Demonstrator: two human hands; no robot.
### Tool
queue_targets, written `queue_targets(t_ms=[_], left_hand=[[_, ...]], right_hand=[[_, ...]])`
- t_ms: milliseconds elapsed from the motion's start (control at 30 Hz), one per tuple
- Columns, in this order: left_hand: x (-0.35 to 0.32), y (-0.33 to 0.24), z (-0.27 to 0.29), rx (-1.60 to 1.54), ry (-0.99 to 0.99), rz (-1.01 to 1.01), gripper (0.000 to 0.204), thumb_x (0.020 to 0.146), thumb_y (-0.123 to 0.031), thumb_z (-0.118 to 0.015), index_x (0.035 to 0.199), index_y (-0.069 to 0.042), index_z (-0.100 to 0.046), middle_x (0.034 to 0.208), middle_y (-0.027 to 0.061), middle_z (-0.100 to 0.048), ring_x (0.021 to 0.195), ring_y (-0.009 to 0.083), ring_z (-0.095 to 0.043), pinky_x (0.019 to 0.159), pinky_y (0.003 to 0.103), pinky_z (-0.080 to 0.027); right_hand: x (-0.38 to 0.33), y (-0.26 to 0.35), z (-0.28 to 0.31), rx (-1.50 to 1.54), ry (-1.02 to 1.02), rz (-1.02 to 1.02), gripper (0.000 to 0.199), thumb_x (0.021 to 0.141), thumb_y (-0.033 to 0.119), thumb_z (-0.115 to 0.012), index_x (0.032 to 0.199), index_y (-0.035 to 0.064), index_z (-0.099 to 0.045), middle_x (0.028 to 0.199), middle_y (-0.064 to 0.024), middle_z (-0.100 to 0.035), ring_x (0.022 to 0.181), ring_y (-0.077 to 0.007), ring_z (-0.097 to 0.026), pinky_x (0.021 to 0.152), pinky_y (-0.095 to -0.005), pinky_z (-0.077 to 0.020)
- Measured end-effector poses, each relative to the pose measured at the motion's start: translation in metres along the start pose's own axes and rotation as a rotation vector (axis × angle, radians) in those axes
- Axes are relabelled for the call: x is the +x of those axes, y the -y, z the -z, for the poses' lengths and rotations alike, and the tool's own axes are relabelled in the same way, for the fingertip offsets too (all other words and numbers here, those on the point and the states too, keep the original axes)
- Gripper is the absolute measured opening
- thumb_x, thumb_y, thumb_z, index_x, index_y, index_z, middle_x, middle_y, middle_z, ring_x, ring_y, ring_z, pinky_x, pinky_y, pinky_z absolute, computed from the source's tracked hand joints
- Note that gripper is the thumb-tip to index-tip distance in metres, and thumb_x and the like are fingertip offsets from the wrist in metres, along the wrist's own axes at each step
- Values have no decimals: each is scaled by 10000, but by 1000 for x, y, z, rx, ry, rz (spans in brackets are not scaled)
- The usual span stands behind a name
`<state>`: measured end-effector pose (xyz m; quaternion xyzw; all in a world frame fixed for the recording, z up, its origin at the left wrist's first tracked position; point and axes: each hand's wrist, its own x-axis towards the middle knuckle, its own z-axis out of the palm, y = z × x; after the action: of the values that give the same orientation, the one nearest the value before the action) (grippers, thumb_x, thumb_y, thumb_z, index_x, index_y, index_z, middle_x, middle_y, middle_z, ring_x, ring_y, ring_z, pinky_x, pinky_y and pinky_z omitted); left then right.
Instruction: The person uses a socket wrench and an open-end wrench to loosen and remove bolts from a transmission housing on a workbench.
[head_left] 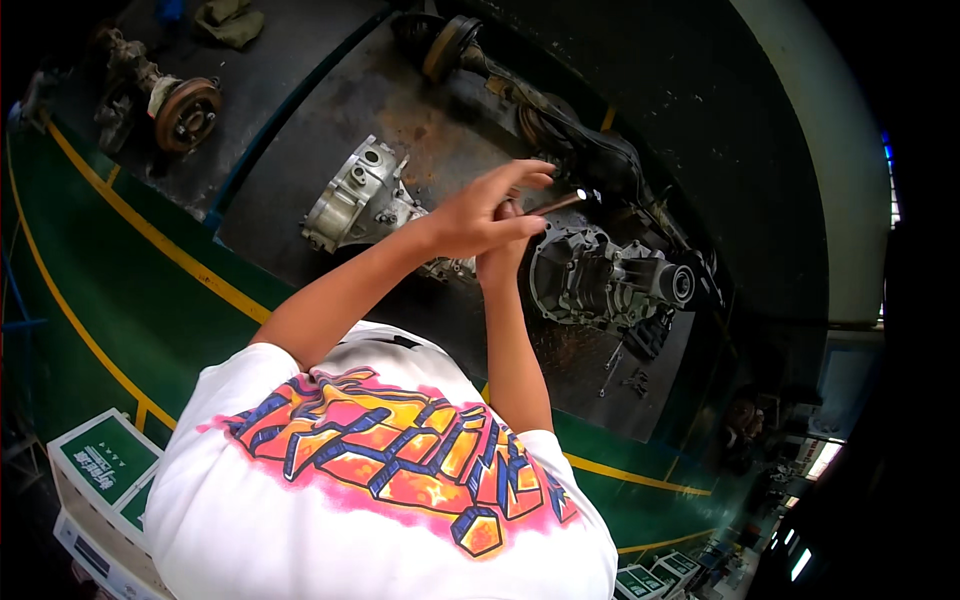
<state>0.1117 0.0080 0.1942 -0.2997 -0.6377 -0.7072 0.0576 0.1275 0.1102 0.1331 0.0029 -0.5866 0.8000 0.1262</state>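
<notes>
1. Left hand (pixel 480 215) is raised with fingers partly spread, thumb and forefinger pinching the near end of a thin dark tool (pixel 560 204).
2. Right hand (pixel 503 258) sits closed just beneath it; what it grips is hidden.
3. Both hover above the grey gearbox housing (pixel 590 275) on the dark platform (pixel 300 200).
4. Judged step: readying the tool; next it needs lowering and lining up with the housing.

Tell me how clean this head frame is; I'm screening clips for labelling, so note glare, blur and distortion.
Head view: strong fisheye bending, the yellow floor line curves and the corners go black; a bright glint sits on the thin tool held by the hands, left hand over right hand; the gearbox housing stays fairly sharp, the dark metal bench is dim, and the windows at right blow out.
</notes>
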Motion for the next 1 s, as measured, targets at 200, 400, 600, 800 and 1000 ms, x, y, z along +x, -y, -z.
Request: queue_targets(t_ms=[200, 400, 600, 800, 1000], left_hand=[[26, -29, -32, 153, 95, 115, 434, 1009, -362, -519, 808, 16, -588, 611, 103, -587, 576, 216, -550, 605, 325, -455], [1, -17, -44, 44, 125, -52, 492, 1023, -369, -519, 803, 54, -638, 596, 59, -569, 592, 151, -534, 572, 293, -428], [30, -4, 10, -66, -165, 158, 541, 1036, -338, -508, 595, -41, -405, 540, -55, -382, 543, 40, -332, 465, 300, -258], [21, -20, -67, 2, 244, 57, 541, 1018, -378, -505, 645, 12, -502, 524, 156, -435, 495, 221, -457, 539, 403, -368], [25, 6, -14, -179, 161, 103, 605, 1015, -440, -523, 592, -16, -433, 516, 32, -383, 530, 135, -364, 523, 369, -333]], right_hand=[[-1, -34, -11, 124, 357, 0, 228, 1044, 253, -517, 882, 92, -505, 802, -83, -563, 682, -137, -561, 695, -274, -503], [25, -24, 36, -112, 64, -205, 308, 1023, 296, -547, 821, 66, -510, 658, 44, -463, 587, -63, -412, 547, -251, -354], [-33, -34, 71, -238, 483, -213, 260, 947, 154, -577, 707, 61, -540, 614, 37, -432, 551, -79, -380, 514, -281, -306], [22, -111, 67, -685, 506, 176, 306, 1016, 295, -563, 839, 55, -495, 745, 18, -466, 650, -101, -394, 572, -276, -334], [22, -24, 93, -382, 314, -41, 326, 1007, 239, -550, 719, 97, -496, 645, 19, -427, 567, -104, -361, 547, -282, -337]])
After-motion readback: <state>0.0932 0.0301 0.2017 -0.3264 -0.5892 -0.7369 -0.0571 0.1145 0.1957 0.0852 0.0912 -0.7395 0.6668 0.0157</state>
